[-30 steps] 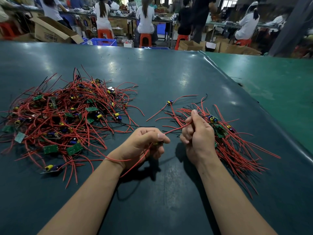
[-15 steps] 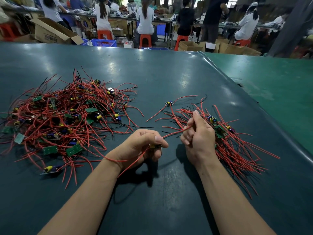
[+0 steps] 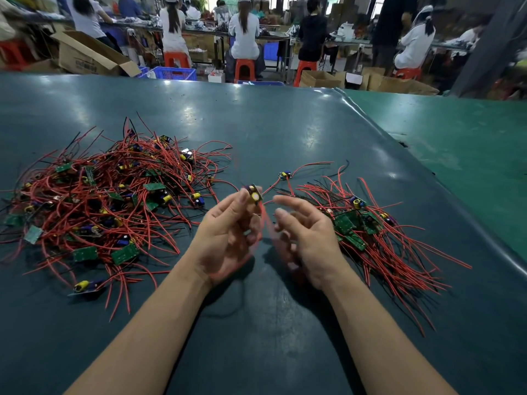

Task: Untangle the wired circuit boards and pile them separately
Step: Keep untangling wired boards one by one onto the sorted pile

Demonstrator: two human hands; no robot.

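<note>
- Head view: the left hand pinched one board at its fingertips, lifted above the desk between the two piles; its red wires hung blurred beneath the hand.
- The right hand hovered just beside it, fingers apart and loosely curled, holding nothing.
- The tangle lay left, the sorted pile right.
- This board looked freed, so the step was laying it down; next it needed carrying rightward, wires aligned with the pile's.
</note>
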